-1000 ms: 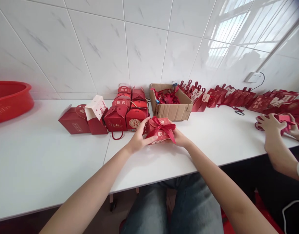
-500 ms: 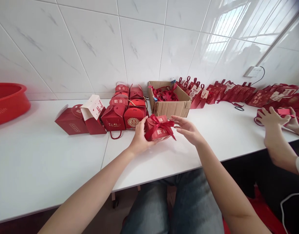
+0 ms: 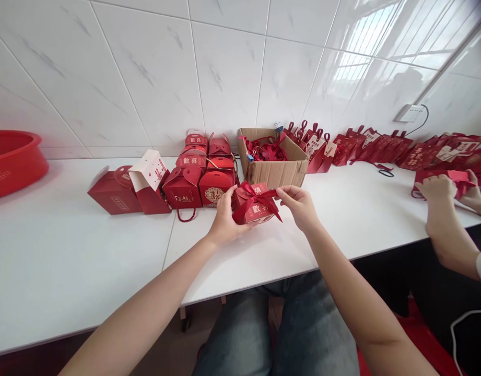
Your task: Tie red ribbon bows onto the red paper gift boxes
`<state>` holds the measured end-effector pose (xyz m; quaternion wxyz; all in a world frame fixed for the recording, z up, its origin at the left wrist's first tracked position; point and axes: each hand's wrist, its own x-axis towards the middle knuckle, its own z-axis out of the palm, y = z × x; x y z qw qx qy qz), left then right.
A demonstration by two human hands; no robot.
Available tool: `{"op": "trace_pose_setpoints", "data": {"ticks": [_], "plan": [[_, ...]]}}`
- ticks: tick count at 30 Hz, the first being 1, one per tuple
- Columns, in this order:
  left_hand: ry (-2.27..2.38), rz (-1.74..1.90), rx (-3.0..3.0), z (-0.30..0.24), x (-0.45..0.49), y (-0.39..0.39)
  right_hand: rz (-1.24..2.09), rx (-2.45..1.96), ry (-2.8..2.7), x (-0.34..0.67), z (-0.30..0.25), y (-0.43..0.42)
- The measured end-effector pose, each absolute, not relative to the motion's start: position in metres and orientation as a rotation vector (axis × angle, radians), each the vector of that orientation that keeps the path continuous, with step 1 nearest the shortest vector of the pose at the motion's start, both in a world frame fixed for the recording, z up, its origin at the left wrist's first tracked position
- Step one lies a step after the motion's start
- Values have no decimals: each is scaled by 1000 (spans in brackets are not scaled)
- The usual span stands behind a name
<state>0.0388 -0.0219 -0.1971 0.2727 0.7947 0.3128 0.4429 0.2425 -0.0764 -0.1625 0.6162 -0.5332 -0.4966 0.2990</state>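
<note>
A small red gift box (image 3: 259, 211) with gold characters is tied with a red ribbon bow (image 3: 258, 197). My left hand (image 3: 223, 221) grips the box by its left side and underside, just over the white table (image 3: 220, 266). At the bow's right end, my right hand (image 3: 300, 207) pinches the ribbon between thumb and forefinger. Several finished-looking red boxes (image 3: 182, 187) stand in a cluster to the left of my left hand. Behind the held box sits a cardboard box (image 3: 277, 171) filled with loose red ribbons (image 3: 267, 151).
A red plastic basin (image 3: 16, 164) stands at the far left. Along the wall at right are several red bags with ribbon loops (image 3: 344, 149), and black-handled scissors (image 3: 386, 173) lie before them. A co-worker's hands (image 3: 438, 190) handle red packaging at the right edge.
My right hand has closed from spread fingers into a pinch on the bow's right end. My left hand keeps its grip. The co-worker's nearer hand has gone from spread to curled.
</note>
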Motion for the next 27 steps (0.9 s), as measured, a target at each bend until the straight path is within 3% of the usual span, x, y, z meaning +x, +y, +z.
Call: {"op": "trace_pose_setpoints", "data": {"ticks": [11, 27], "plan": [[784, 1210, 2094, -198, 39, -24, 511, -1284, -1249, 243, -153, -53], [800, 1317, 2030, -211, 44, -24, 630, -1381, -1063, 238, -216, -111]]}}
